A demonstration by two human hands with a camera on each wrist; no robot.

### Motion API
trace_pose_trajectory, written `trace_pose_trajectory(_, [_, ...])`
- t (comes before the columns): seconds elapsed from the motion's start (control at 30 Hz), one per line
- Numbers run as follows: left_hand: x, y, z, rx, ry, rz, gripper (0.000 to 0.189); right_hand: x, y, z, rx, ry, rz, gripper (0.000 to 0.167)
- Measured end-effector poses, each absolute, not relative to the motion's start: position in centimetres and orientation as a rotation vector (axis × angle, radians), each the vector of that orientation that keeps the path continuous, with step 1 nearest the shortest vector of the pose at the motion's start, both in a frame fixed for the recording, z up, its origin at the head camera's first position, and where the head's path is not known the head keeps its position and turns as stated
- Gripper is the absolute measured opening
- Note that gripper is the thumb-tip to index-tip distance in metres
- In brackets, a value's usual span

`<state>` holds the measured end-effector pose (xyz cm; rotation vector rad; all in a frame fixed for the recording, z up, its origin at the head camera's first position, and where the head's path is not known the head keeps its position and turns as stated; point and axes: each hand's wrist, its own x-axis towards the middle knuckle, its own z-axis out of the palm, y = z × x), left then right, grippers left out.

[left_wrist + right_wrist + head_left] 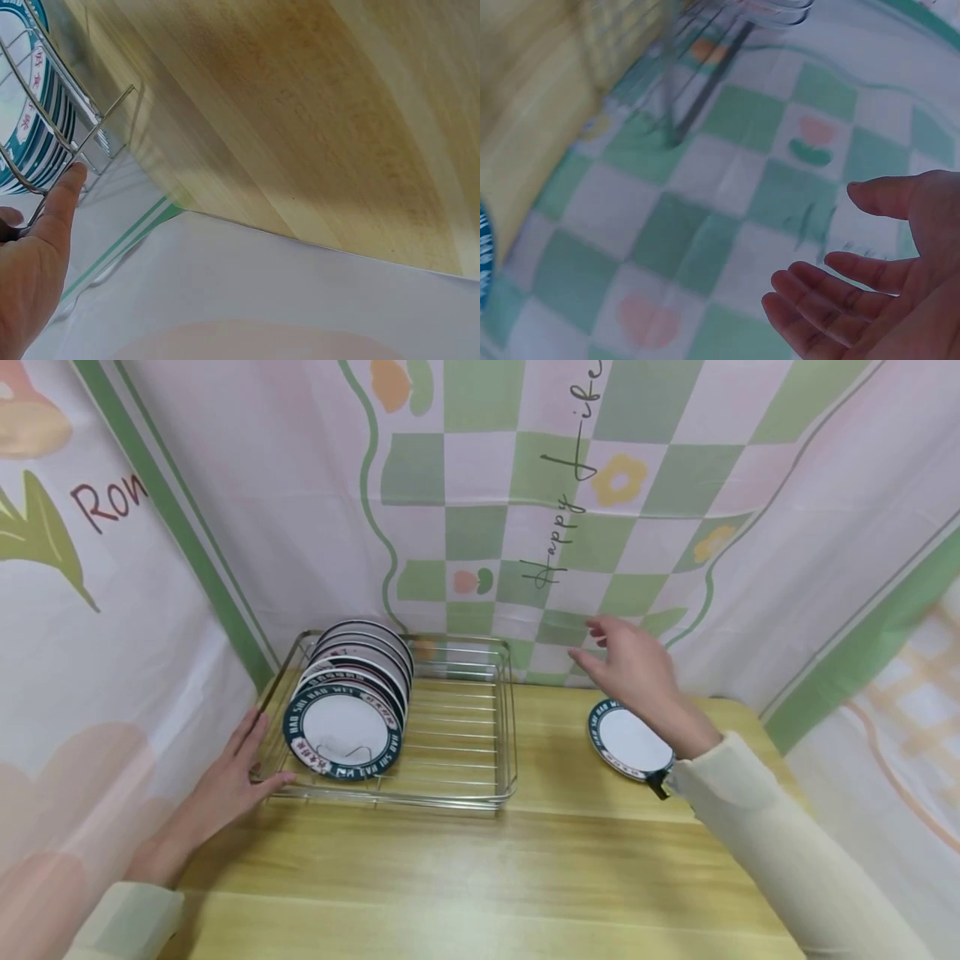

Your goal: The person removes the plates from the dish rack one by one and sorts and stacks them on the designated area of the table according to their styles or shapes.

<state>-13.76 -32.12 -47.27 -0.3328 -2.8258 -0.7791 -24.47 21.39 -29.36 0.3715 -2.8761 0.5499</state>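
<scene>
At the left of the head view, a wire dish rack (450, 798) holds several round plates (341, 722) standing on edge, white with dark green lettered rims. My left hand (228, 785) grips the rack's front left corner, thumb over the front and fingers along the side. The left wrist view shows a finger against the rack's wire (112, 109). My right hand (630, 664) hovers above another such plate (633, 739), which lies flat on the table. That hand is empty, its fingers loosely spread in the right wrist view, and my wrist partly covers the plate.
A wooden table (450, 877) bears the rack and the loose plate. Printed cloth (480, 468) hangs behind it and on both sides, with a green and white checked pattern at the back. The rack's right part shows bare wires.
</scene>
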Motion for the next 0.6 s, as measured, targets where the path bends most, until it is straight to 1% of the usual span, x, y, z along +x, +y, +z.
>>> trace_pose_trajectory(0.23, [-13.8,-32.0,-47.0,-0.300,-2.874,-0.812,0.113,-24.8,16.8,-27.8,0.519,-2.819,0.526,0.054])
trace_pose_trajectory(0.43, [-13.8,-32.0,-46.9,-0.287,-2.887,-0.822,0.113,-25.0,13.5,-27.1,0.636,-2.813,0.631,0.056])
trace_pose_trajectory(0.6, [-13.8,-31.9,-46.8,-0.291,-2.882,-0.824,0.113,-25.1,11.0,-27.0,0.703,-2.859,0.604,0.056])
